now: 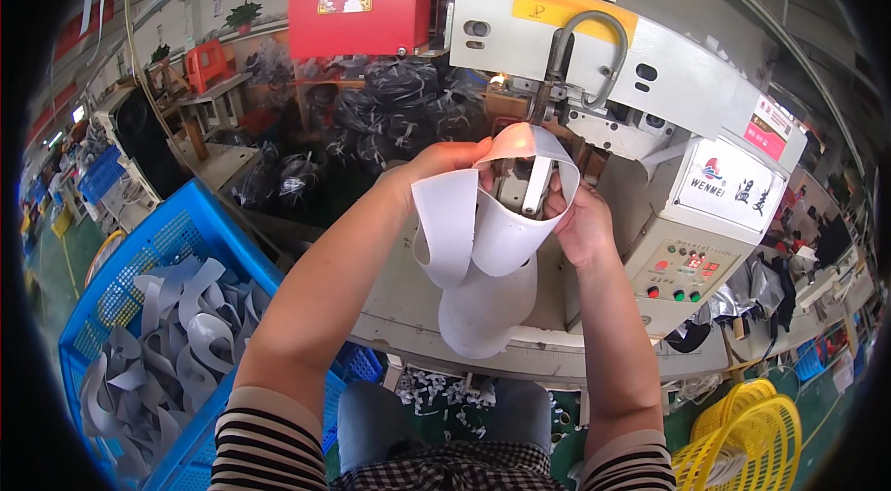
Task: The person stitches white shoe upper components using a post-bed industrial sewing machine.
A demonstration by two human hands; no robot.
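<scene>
A wide white strip point(524, 229) of smooth, flexible sheet, perhaps synthetic leather, loops around the narrow arm of a white machine point(682, 64). Its upper part lies under the machine's head, where a warm light falls on it. My left hand point(453, 160) is closed on the strip's upper left edge, some fingertips hidden behind it. On the right side, my right hand point(583, 217) grips the same loop with bent fingers. More white bands point(445, 222) hang below and to the left, joined or overlapping; I cannot tell which. A rounded white piece point(487, 310) hangs lowest, over the table edge.
A blue plastic basket point(102, 296) full of grey-white strips point(190, 333) stands at my left. The machine's control panel point(682, 273) is right of my hand. Yellow baskets point(742, 431) stand low right. Black bundles point(390, 110) lie behind; scraps point(445, 398) litter the floor.
</scene>
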